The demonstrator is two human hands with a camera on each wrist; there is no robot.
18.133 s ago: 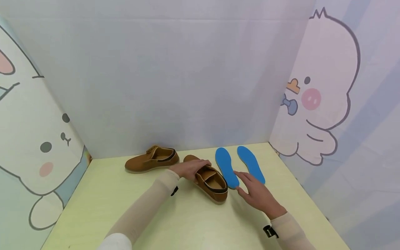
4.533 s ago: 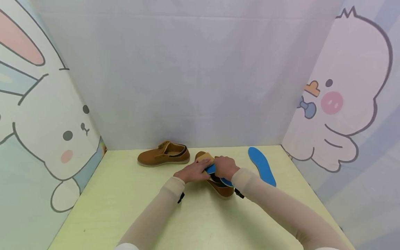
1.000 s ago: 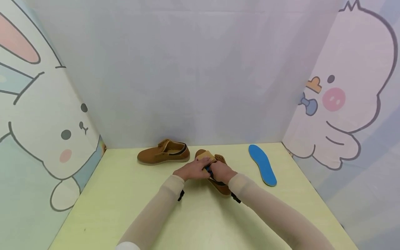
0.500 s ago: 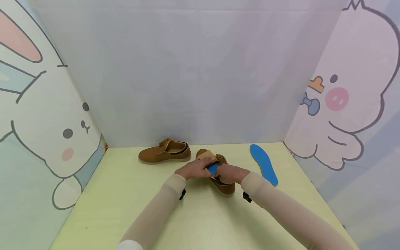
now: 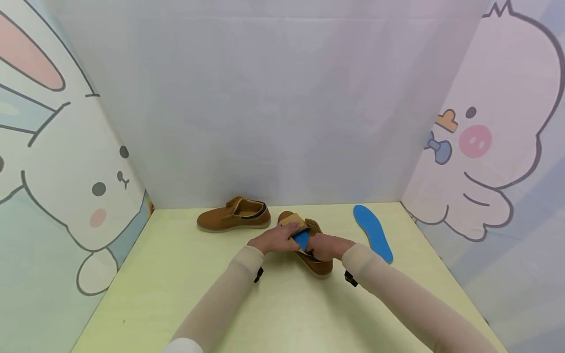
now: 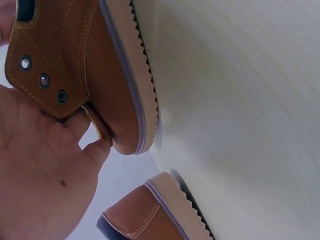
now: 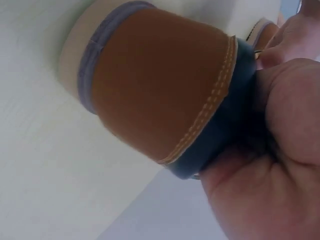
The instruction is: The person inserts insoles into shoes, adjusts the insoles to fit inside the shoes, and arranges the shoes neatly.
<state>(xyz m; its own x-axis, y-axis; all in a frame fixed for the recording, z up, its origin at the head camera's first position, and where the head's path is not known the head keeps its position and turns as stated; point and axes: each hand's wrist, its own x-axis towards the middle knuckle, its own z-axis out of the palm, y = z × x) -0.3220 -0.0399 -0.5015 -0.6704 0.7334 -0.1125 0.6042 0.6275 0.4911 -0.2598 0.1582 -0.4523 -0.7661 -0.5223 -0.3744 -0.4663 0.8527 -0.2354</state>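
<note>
Head view: just below and right of the frame's centre, a brown shoe (image 5: 319, 267) sits on the pale table (image 5: 265, 309) between both hands, its toe pointing to the upper left. Left hand (image 5: 277, 239) bends its fingers around the tan tongue (image 5: 295, 218) and holds it folded toward the toe, presumably so the mouth gapes wide enough for the blue insole (image 5: 302, 239) lying slantwise in it. Only the insole's middle shows; its front end is hidden. Right hand (image 5: 325, 246) is curled, its fingertips sunk inside the heel collar (image 7: 240, 107) (even the right wrist view loses them there), so I cannot tell whether they pinch the insole or merely press it. Toward the right of the frame, a second insole (image 5: 374, 233) lies flat, apart from the shoes; the other shoe (image 5: 220, 219), left of centre, stands upright near the back wall (image 5: 247, 108), perhaps set there to leave elbow room.
</note>
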